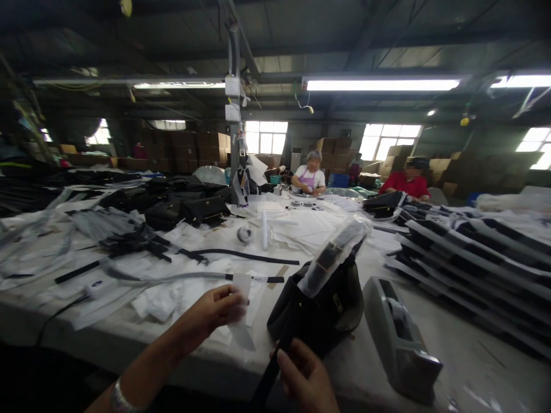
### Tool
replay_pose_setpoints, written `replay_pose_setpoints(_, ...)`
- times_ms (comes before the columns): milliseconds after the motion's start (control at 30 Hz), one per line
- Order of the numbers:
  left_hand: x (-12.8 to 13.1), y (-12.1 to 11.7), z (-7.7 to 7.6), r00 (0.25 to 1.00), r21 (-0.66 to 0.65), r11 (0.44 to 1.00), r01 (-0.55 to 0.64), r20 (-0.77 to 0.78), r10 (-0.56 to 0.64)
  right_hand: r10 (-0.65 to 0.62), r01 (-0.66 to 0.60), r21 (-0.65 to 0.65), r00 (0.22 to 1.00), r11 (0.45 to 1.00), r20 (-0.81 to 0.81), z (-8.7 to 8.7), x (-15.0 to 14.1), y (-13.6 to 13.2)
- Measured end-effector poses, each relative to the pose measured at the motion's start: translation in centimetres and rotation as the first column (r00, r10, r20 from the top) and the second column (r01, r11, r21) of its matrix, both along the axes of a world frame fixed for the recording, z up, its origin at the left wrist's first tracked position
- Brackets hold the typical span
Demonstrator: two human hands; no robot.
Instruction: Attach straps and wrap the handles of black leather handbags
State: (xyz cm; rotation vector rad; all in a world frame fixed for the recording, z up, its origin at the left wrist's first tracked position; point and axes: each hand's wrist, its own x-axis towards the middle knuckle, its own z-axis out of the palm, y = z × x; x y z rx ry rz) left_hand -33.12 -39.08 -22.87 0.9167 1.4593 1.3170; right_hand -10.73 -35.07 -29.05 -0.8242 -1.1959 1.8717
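1. Head view: on the pale bench [467, 350], the black, soft-sided handbag [316, 315] gapes open; a long, clear-plastic-wrapped bundle [328, 258] leans from it, up and rightward.
2. The right hand [306, 374] grips a flat black strap [267, 378] slanting down-left; the left hand [219, 310], palm inward, pinches a thin white strip [241, 334].
3. I lose the strap's dark lower end; the left fingertips blur.

Handbag [284, 307]: black; clasp [337, 302]: gold-toned. Strap [267, 376]: black. Slip [242, 283]: plain white. Plastic sleeve [331, 252]: clear, whitish sheen. Tape dispenser [381, 332]: grey. Stacked pieces [473, 269]: black and pale grey, alternating bands. Bench [486, 367]: off-white. Narrow strip [245, 256]: black. Bracelet [118, 397]: silvery. Co-worker's apron [309, 179]: lavender, over white shirt [320, 179]. Another co-worker's top [402, 184]: red. Cartons [210, 147]: brown. Basin [275, 179]: teal.
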Motion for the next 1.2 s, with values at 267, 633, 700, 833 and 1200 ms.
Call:
replay_pose_setpoints(267,3.8,-4.8,-3.4,0.998,-0.062,0.997,-0.044,-0.057,0.041,-0.027,0.025,-0.039,0.999,0.999,-0.03,0.7,0.4,-0.7)
replay_pose_setpoints(633,3.9,-7.0,-5.0,0.996,0.009,1.0,-0.027,-0.085,0.028,-0.229,0.222,-0.075,0.968,0.972,-0.099,2.1,-0.5,-1.8)
replay_pose_setpoints(700,4.0,-7.1,-5.2,0.998,0.014,0.999,-0.037,-0.058,0.038,-0.255,0.248,-0.075,0.96,0.966,-0.115,2.4,-0.8,-1.8)
replay_pose_setpoints(833,4.3,-7.1,-5.3,0.999,0.022,1.0,-0.021,-0.047,0.022,-0.284,0.28,-0.048,0.95,0.959,-0.131,3.0,-1.0,-1.7)
replay_pose_setpoints(1200,4.5,-7.2,-5.5,0.999,0.02,1.0,0.013,-0.045,-0.012,-0.298,0.302,0.057,0.952,0.952,-0.073,2.3,-1.3,-1.5)
